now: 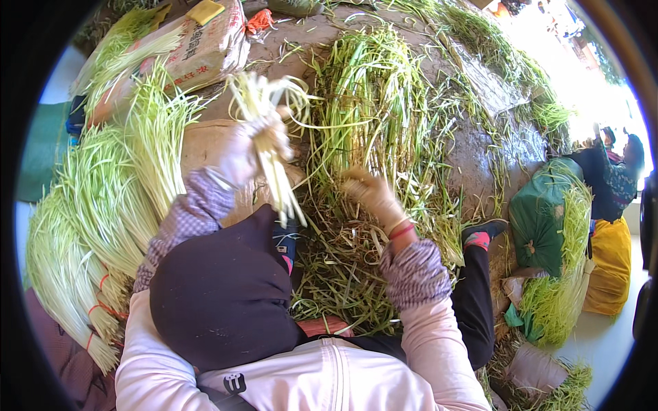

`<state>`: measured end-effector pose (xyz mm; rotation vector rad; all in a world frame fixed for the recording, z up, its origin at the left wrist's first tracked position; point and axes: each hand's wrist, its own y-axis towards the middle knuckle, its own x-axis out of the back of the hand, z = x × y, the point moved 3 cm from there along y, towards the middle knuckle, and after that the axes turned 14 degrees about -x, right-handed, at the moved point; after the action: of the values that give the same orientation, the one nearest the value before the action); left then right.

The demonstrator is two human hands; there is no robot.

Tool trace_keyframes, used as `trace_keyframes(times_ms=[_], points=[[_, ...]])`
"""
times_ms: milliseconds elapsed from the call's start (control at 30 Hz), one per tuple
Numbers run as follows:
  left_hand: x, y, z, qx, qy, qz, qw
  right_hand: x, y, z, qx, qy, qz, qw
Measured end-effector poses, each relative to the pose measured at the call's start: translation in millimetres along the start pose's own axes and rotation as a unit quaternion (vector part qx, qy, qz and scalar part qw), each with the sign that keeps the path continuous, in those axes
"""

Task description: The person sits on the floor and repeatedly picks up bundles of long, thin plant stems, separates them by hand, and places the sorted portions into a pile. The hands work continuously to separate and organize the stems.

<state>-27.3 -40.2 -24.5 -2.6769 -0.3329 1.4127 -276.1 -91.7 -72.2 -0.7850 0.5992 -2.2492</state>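
Note:
My left hand (270, 138) is raised and closed around a bunch of pale chive-like stalks (280, 182). The white ends hang toward me, and the curling leaf ends stick out on the far side, blurred by motion. My right hand (372, 198) is lower and to the right, also blurred, over the near part of a heap of loose green and yellowed leaves (378, 108). Whether its fingers hold anything is not clear. Beneath my left hand lies a tan board or sheet (205, 151). Brown and green trimmings (349, 267) cover the ground between my legs.
Bundled pale stalks (108, 190), some tied with red string, lie at left. Beyond them is a printed woven sack (205, 49) with a yellow sponge-like block (204, 11). My dark-clad knee (226, 287) rises at front left. A green sack (540, 216) and another person (617, 174) are at right.

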Motion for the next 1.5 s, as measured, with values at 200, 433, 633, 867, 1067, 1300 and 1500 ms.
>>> trace_keyframes(times_ms=[200, 433, 633, 867, 1067, 1300, 1500], points=[[7, 4, -60, -0.044, 0.046, 0.047, 0.997, 71, 71, -81, -0.237, -0.173, -0.257, 0.921], [34, -29, 48, 0.184, 0.005, 0.003, 0.983, 120, 37, -50, -0.071, 0.18, -0.228, 0.954], [34, -35, 63, 0.248, 0.018, -0.006, 0.969, 153, -87, -5, 0.246, 0.448, -0.281, 0.812], [16, -22, 34, 0.134, -0.055, 0.045, 0.988, 84, -103, -34, 0.087, 0.482, -0.123, 0.863], [-24, 1, 20, 0.04, 0.018, 0.053, 0.998, 52, -100, -34, 0.031, 0.302, -0.04, 0.952], [-54, 0, 45, 0.077, 0.151, 0.057, 0.984, 6, -85, -25, 0.089, 0.303, 0.006, 0.949], [-48, -3, 62, 0.096, 0.221, 0.035, 0.97, -3, -84, -12, 0.115, -0.036, -0.034, 0.992]])
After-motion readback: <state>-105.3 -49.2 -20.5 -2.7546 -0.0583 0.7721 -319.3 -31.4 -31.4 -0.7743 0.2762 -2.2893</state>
